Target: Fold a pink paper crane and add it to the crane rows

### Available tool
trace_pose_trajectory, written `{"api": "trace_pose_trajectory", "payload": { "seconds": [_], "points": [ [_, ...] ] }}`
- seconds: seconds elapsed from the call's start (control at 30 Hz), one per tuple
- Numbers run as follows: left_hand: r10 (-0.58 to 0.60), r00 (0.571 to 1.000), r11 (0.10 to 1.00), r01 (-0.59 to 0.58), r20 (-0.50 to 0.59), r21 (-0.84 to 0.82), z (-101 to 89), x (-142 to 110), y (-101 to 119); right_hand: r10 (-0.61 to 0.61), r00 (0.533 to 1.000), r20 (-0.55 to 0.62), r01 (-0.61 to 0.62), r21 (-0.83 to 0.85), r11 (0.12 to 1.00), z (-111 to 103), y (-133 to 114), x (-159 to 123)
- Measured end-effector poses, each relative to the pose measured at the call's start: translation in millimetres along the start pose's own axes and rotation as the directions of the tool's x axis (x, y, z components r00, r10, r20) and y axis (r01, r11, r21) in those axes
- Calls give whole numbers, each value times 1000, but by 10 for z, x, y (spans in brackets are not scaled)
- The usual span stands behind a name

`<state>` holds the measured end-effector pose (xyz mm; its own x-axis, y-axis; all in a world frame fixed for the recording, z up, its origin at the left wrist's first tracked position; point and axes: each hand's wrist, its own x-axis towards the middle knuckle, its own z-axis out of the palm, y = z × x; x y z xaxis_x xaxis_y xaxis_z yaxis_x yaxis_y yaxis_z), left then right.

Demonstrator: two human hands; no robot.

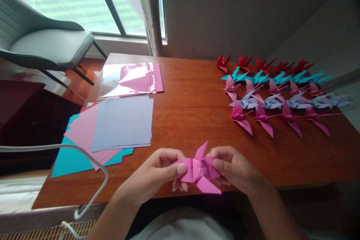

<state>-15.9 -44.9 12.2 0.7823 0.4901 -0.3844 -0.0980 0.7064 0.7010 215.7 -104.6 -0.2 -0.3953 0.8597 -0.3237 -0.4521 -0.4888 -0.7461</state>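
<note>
Both my hands hold one partly folded pink paper crane (199, 170) just above the near edge of the wooden table (194, 120). My left hand (159, 174) pinches its left side between thumb and fingers. My right hand (232, 167) pinches its right side, fingers curled round the folds. One pointed flap sticks up between my hands and another points down toward me.
Rows of finished cranes (278, 93) in red, teal, pink and lavender fill the table's right side. Flat paper sheets (112, 127) and a clear plastic sleeve (129, 78) lie at the left. A white cable (92, 161) crosses the left edge. A grey chair (47, 45) stands by the window.
</note>
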Motion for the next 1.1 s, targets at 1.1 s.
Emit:
{"api": "trace_pose_trajectory", "payload": {
  "seconds": [1.1],
  "points": [
    [83,995,984,-73,61,-161,44,-16,-93,-149,988,-32,151,354,923,163,245,57]
  ]
}}
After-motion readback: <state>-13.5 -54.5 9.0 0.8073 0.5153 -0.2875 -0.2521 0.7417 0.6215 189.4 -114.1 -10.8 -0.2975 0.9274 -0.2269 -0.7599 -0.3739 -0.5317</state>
